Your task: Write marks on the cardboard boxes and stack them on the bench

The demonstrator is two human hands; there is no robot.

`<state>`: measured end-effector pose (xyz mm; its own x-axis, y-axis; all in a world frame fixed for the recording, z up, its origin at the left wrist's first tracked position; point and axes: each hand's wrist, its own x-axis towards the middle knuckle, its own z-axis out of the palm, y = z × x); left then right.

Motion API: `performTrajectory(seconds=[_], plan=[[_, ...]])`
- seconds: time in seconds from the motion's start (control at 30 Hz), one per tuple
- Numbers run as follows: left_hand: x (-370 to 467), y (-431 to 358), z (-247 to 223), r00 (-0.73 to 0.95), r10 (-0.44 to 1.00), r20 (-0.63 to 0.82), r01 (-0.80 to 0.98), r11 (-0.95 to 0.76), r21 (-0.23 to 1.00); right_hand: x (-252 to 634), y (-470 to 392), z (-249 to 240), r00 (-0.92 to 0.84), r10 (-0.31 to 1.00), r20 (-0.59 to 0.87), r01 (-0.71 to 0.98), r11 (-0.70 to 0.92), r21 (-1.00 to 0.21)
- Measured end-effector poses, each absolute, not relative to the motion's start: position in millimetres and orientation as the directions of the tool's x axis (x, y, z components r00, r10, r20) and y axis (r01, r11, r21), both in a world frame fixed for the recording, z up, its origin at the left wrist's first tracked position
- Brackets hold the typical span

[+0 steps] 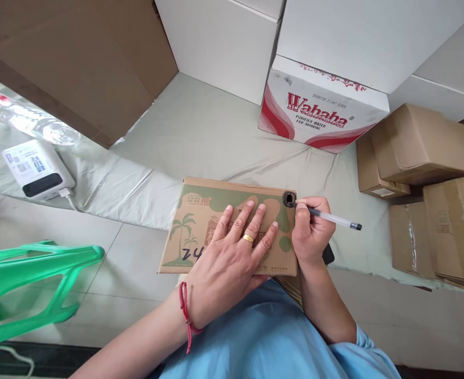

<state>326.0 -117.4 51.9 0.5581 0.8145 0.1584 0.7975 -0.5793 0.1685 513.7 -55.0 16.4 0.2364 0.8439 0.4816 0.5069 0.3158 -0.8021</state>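
A brown cardboard box [194, 247] with green palm-tree print lies at the near edge of the cloth-covered table. Across its top my left hand [232, 252] rests flat, fingers spread, with a ring on one finger. My right hand [314, 226] grips a pen [338, 219] with a clear barrel and a black end, at the box's right side. The pen's tip meets a dark-edged square hole or mark [289, 199] in the far right corner; whether it goes in I cannot tell. Handwritten dark marks show beside my left wrist.
A white and red Wahaha water carton [322, 108] stands beyond the box. Brown cartons [425, 142] are stacked on the right, and a large brown carton [82, 68] stands at left. A white power bank [38, 168], a plastic bottle [38, 121] and a green stool [58, 263] are also left.
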Motion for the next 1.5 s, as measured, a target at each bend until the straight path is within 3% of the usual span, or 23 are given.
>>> performTrajectory(seconds=[0.2, 0.7, 0.83, 0.97, 1.1, 1.2, 1.3, 1.4, 1.5], plan=[[325.6, -117.4, 52.5, 0.559, 0.814, 0.156, 0.798, -0.58, 0.163, 513.4, -53.1, 15.7, 0.211, 0.879, 0.426, 0.45, 0.3, -0.841], [325.5, -117.0, 51.5, 0.56, 0.813, 0.161, 0.798, -0.581, 0.161, 512.2, -58.1, 15.3, 0.344, 0.762, 0.548, 0.608, 0.264, -0.749], [324.8, -116.8, 50.2, 0.564, 0.812, 0.152, 0.798, -0.583, 0.153, 518.5, -61.7, 8.5, 0.352, 0.664, 0.66, 0.639, 0.345, -0.688], [323.1, -117.4, 49.0, 0.58, 0.801, 0.149, 0.787, -0.599, 0.152, 555.3, -65.3, -0.9, 0.237, 0.666, 0.708, 0.743, 0.345, -0.573], [322.3, -117.8, 48.2, 0.584, 0.799, 0.143, 0.783, -0.601, 0.16, 626.9, -79.4, -8.6, 0.164, 0.827, 0.537, 0.91, 0.083, -0.406], [322.2, -117.1, 47.4, 0.586, 0.798, 0.14, 0.782, -0.603, 0.159, 683.4, -93.7, -13.1, 0.215, 0.943, 0.252, 0.973, -0.184, -0.141], [321.7, -116.4, 46.9, 0.586, 0.797, 0.148, 0.783, -0.604, 0.15, 723.2, -99.6, -17.0, 0.34, 0.94, -0.038, 0.938, -0.336, 0.088], [320.7, -116.7, 47.0, 0.58, 0.801, 0.149, 0.789, -0.598, 0.145, 740.6, -96.2, -17.6, 0.395, 0.911, -0.122, 0.917, -0.383, 0.106], [319.6, -117.6, 47.2, 0.575, 0.803, 0.157, 0.79, -0.595, 0.146, 736.7, -98.6, -15.4, 0.44, 0.896, -0.055, 0.898, -0.44, 0.008]])
